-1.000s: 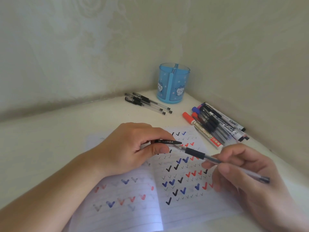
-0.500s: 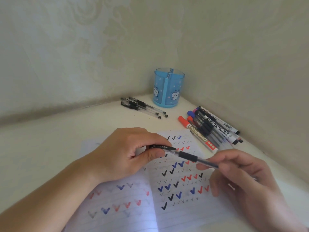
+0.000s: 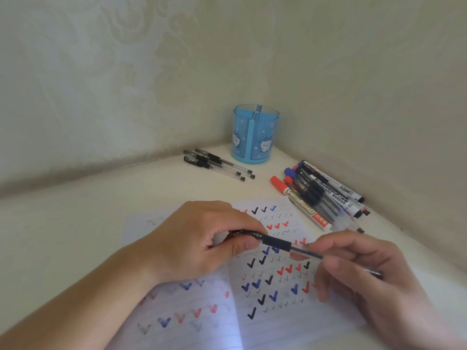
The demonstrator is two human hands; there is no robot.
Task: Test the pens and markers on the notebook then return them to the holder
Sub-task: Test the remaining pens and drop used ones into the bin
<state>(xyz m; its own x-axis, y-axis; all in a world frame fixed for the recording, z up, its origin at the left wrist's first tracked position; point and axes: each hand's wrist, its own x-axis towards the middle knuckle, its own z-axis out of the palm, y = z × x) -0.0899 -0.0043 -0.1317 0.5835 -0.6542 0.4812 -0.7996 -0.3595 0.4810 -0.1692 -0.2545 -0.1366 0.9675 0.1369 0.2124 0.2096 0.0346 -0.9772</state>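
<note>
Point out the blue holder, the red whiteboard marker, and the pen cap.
blue holder (image 3: 255,137): head view, front wall
red whiteboard marker (image 3: 300,201): head view, labelled barrel
pen cap (image 3: 246,233): head view, clip side, in left hand

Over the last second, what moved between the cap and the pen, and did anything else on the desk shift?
The left hand has pushed the black cap onto the pen, which the right hand grips; a second ago a gap with the bare tip showed, now the cap meets the black sleeve. The notebook, blue holder, three pens and markers lie as before.
</note>
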